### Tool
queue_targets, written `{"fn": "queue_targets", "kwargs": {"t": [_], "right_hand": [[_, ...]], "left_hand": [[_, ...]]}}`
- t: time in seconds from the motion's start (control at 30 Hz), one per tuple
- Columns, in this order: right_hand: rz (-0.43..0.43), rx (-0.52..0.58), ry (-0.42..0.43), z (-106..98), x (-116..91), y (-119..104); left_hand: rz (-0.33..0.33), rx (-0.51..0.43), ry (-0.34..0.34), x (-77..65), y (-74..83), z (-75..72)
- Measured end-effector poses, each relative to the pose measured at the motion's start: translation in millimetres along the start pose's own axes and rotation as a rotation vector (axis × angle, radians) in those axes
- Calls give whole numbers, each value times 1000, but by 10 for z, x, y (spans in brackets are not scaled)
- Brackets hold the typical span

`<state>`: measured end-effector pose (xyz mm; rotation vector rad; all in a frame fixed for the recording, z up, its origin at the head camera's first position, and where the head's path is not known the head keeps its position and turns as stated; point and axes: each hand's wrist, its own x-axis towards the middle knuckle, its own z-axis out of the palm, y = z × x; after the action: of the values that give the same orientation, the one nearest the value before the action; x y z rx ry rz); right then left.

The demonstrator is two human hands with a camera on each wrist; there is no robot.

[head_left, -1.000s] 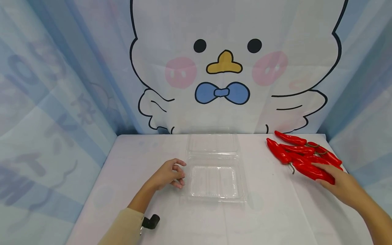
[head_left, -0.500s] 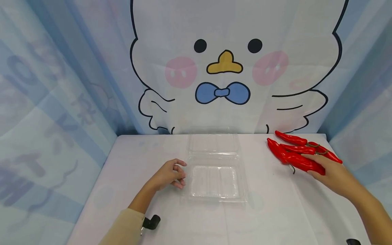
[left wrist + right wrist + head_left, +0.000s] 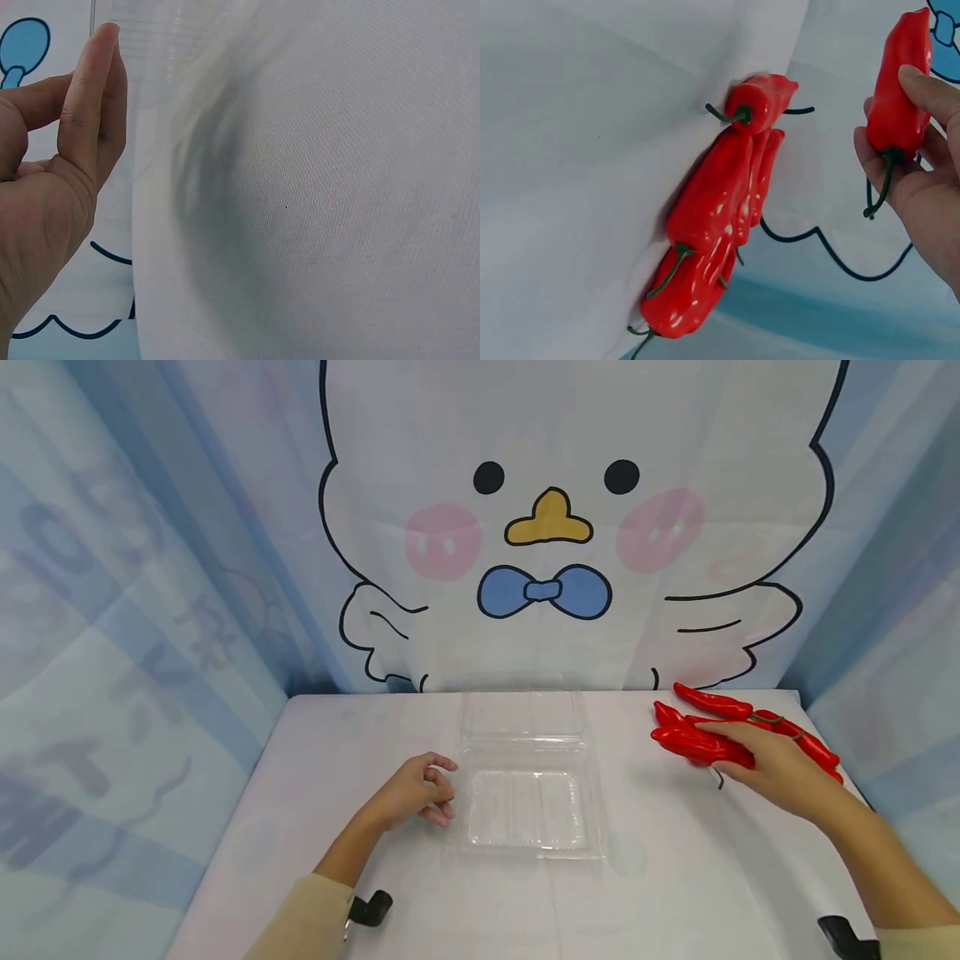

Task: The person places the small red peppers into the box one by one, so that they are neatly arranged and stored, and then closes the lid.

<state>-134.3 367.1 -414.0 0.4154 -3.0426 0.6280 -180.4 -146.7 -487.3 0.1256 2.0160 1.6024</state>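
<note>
The peppers (image 3: pixel 709 187) are gleaming red; their stems (image 3: pixel 886 180) are showing green; the box (image 3: pixel 525 810) is looking clear, the cloth (image 3: pixel 652 877) white, the sleeves (image 3: pixel 307 918) beige; the curtains (image 3: pixel 150 652) are mixing pale blue and white; the black-outlined white bird (image 3: pixel 551 556) is wearing a blue bow tie (image 3: pixel 543 591), pink cheeks (image 3: pixel 442 543), black eyes (image 3: pixel 489 477), yellow beak (image 3: pixel 550 524).

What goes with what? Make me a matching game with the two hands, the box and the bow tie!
Things:
1. right hand
2. box
3. bow tie
4. left hand

Matches:
A. blue
B. beside the box, holding nothing
C. holding a red pepper
D. clear, with its lid open

Right pairs: 1-C, 2-D, 3-A, 4-B
</note>
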Motion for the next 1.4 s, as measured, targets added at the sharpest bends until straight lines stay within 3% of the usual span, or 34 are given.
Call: {"fn": "queue_targets", "kwargs": {"t": [0.6,1.03,1.4], "right_hand": [[-28,26,-54,199,339,-455],[-92,73,-84,378,545,-642],[-113,49,-139,502,677,-785]], "left_hand": [[9,-10,3,-15,-19,-18],[5,-4,2,10,-46,9],[6,1,10,-6,-4,5]]}}
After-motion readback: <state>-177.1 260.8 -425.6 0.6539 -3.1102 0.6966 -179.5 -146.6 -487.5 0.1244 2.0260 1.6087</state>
